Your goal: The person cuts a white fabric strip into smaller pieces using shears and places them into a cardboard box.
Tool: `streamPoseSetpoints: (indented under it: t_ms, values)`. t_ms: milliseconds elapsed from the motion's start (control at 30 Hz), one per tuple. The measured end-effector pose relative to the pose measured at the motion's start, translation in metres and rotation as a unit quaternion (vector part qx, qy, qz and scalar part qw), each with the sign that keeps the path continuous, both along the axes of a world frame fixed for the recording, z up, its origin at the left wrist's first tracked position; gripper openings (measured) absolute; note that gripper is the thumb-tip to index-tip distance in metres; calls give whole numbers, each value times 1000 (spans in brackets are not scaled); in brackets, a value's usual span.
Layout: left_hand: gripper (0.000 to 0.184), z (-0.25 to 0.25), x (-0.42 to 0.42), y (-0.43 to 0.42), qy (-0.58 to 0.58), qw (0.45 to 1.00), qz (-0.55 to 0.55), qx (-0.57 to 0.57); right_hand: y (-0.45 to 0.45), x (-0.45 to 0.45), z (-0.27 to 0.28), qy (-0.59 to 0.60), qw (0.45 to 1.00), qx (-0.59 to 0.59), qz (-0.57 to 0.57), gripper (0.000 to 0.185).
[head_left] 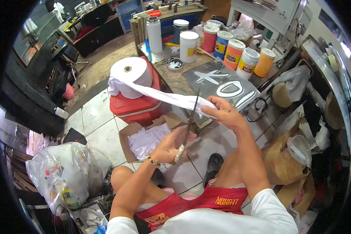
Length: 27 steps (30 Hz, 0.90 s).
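My left hand [170,147], with a beaded bracelet at its wrist, grips a long, dark-bladed knife [190,117] by its white-wrapped handle. The blade points up and away from me and crosses in front of a white fabric strip [165,96]. Whether its edge touches the cloth, I cannot tell. My right hand [225,113] is closed on the strip's near end, thumb on top. From there the strip stretches taut to a large white fabric roll [132,74] on a red cooler box [135,109]. Below, an open cardboard box [125,141] contains cut white cloth pieces [149,139].
Several paint tubs, among them an orange one [234,54], stand on the low table [169,76] beside a dark lettered board [222,84]. A stuffed clear plastic bag [68,175] is at my left. A brown paper sack [279,162] sits at my right.
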<state>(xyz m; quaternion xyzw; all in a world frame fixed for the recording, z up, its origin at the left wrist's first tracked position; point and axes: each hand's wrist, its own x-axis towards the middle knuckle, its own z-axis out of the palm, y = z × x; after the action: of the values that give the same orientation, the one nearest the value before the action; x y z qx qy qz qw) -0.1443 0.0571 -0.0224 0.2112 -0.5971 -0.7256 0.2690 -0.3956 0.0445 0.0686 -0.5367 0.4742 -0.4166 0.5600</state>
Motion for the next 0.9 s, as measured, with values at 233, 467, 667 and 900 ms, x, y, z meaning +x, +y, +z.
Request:
streamPoseSetpoints:
  t_ms: [233, 467, 667, 900]
  values:
    - [113, 28, 2, 5, 5, 999, -35, 40, 0, -1, -8, 44, 998, -26, 46, 26]
    - [75, 14, 2, 4, 67, 965, -56, 248, -3, 13, 0, -231, 969, -50, 73, 33]
    - [84, 16, -8, 11, 106, 994, 14, -32, -5, 24, -25, -221, 964, -39, 144, 32]
    - [91, 7, 6, 0, 16, 993, -43, 109, -8, 17, -13, -174, 980, -48, 80, 31]
